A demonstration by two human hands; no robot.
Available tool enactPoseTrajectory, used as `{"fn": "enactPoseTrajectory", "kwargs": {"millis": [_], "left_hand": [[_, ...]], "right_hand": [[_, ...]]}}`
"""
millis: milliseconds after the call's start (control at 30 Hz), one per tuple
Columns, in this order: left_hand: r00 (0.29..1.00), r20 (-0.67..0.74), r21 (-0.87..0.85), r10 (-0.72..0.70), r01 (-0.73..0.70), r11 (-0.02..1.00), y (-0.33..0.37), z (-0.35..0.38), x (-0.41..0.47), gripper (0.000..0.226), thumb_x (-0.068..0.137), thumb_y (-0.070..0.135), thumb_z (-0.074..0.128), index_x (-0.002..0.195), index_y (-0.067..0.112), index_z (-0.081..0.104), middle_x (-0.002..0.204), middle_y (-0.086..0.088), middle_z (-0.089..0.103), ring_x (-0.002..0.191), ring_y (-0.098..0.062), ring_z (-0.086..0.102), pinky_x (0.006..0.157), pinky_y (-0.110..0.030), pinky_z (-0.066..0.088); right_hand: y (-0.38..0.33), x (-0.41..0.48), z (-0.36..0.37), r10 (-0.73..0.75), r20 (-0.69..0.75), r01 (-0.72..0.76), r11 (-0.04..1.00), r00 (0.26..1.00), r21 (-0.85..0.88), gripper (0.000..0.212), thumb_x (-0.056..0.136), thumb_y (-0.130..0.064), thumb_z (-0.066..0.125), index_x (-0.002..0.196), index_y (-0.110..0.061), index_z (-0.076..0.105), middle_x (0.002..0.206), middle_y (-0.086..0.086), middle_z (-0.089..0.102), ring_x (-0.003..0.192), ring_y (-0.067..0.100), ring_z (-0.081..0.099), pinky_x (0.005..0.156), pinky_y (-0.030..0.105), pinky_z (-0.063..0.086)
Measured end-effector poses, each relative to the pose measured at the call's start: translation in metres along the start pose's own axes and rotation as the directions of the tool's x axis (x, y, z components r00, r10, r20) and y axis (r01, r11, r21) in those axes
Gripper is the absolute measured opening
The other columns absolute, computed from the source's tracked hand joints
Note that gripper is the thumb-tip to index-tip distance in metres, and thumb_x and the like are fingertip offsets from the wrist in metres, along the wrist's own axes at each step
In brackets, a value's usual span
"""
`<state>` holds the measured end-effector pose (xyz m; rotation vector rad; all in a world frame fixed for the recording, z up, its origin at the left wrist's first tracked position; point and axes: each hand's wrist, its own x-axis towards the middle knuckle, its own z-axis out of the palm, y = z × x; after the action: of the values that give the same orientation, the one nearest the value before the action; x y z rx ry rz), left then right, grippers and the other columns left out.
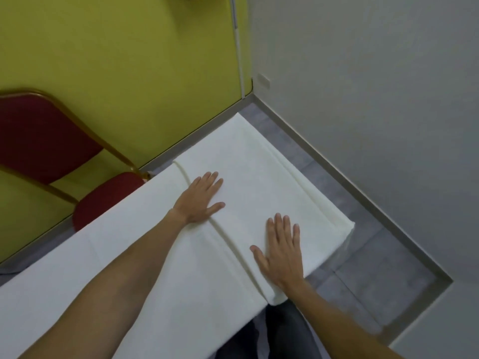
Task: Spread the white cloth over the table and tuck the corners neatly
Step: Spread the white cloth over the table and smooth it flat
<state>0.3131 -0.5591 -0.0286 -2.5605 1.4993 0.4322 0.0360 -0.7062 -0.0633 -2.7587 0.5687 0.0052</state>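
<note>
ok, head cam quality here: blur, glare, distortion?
Head view: soft all over, no glare; even light, faint shadows under the left hand and right hand; white cloth nearly blown out, folds faint; wide-angle tilt slants the walls.

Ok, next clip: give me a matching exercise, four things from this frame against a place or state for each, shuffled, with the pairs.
Things:
1. left hand
2. right hand
3. red chair
4. white cloth

Places or states:
A. beyond the table's far edge, against the yellow-green wall
B. flat, palm down, near the table's near edge
C. covers the tabletop, with a raised fold ridge across it
D. flat, palm down, farther in, beside the fold ridge

Pairs: 1-D, 2-B, 3-A, 4-C
</note>
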Motion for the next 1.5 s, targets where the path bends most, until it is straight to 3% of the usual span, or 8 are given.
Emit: {"fn": "enactPoseTrajectory", "kwargs": {"millis": [200,533,800,900,1033,1167,1233,1500], "left_hand": [[0.996,-0.091,0.053,0.015,-0.010,0.999,-0.003,0.018,-0.006,0.060,0.103,0.047,0.018,0.151,0.013,0.031,0.159,-0.012,0.028,0.146,-0.032,0.027,0.116,-0.046,0.030],[0.989,-0.143,0.123,0.047,-0.029,0.992,0.004,0.014,0.012,0.049,0.104,0.027,0.023,0.142,0.006,0.045,0.146,-0.015,0.048,0.133,-0.038,0.046,0.108,-0.048,0.040],[0.990,-0.129,-0.005,0.048,-0.049,0.999,0.008,0.014,0.025,0.058,0.103,0.038,0.014,0.156,0.014,0.011,0.164,-0.008,0.008,0.151,-0.027,0.005,0.122,-0.044,0.014],[0.992,-0.114,-0.019,0.051,-0.053,0.998,0.004,0.012,0.030,0.060,0.103,0.041,0.014,0.157,0.017,0.008,0.165,-0.006,0.005,0.152,-0.024,0.001,0.123,-0.045,0.013],[0.993,-0.114,-0.040,0.003,-0.008,0.999,0.008,-0.004,0.040,0.068,0.101,0.050,0.020,0.156,0.011,0.010,0.164,-0.011,0.009,0.151,-0.026,0.007,0.122,-0.046,0.018],[0.987,-0.157,-0.029,0.008,-0.013,0.999,0.010,-0.023,0.064,0.072,0.099,0.056,0.022,0.156,0.011,0.011,0.163,-0.011,0.010,0.151,-0.026,0.009,0.122,-0.043,0.015],[0.990,-0.134,-0.003,0.047,-0.048,0.999,0.009,-0.021,0.077,0.073,0.100,0.057,0.020,0.156,0.012,0.009,0.164,-0.011,0.006,0.151,-0.026,0.006,0.123,-0.044,0.014],[0.989,-0.150,-0.039,0.003,-0.009,0.999,0.019,-0.015,0.141,0.079,0.098,0.064,0.017,0.156,0.014,-0.002,0.164,-0.008,-0.009,0.151,-0.025,-0.012,0.123,-0.048,0.006]], "right_hand": [[-0.006,-0.007,0.013,-0.005,-0.064,-0.001,0.997,0.998,-0.078,0.063,0.104,-0.044,0.038,0.154,-0.006,0.032,0.162,0.021,0.020,0.151,0.039,0.015,0.119,0.059,0.021],[0.011,-0.001,0.008,-0.031,-0.103,0.028,0.999,0.994,-0.023,0.053,0.107,-0.039,0.028,0.150,-0.009,0.041,0.159,0.018,0.032,0.148,0.039,0.026,0.118,0.055,0.024],[0.048,0.005,-0.004,0.003,-0.036,-0.005,0.999,0.999,-0.040,0.059,0.105,-0.050,0.031,0.155,-0.018,0.033,0.164,0.008,0.023,0.152,0.030,0.017,0.121,0.053,0.018],[0.071,0.010,-0.012,-0.042,0.022,0.044,0.994,0.999,-0.101,0.066,0.103,-0.056,0.030,0.157,-0.019,0.026,0.166,0.005,0.014,0.153,0.029,0.013,0.123,0.052,0.011],[0.052,0.017,-0.020,0.070,0.020,-0.069,0.997,0.997,-0.026,0.069,0.104,-0.053,0.028,0.157,-0.010,0.022,0.166,0.012,0.011,0.154,0.031,0.009,0.123,0.051,0.005],[0.002,0.025,-0.009,-0.228,0.062,0.228,0.974,0.972,0.011,0.066,0.105,-0.048,0.034,0.156,-0.008,0.025,0.165,0.012,0.013,0.153,0.031,0.015,0.121,0.051,0.011],[-0.010,0.030,0.002,-0.296,0.109,0.299,0.954,0.949,-0.006,0.067,0.105,-0.051,0.033,0.156,-0.008,0.027,0.165,0.011,0.016,0.153,0.030,0.016,0.119,0.051,0.013],[0.058,0.068,-0.014,-0.120,0.090,0.129,0.987,0.989,-0.095,0.075,0.103,-0.059,0.027,0.159,-0.010,0.013,0.167,0.008,0.006,0.155,0.025,0.000,0.123,0.051,0.006]]}}
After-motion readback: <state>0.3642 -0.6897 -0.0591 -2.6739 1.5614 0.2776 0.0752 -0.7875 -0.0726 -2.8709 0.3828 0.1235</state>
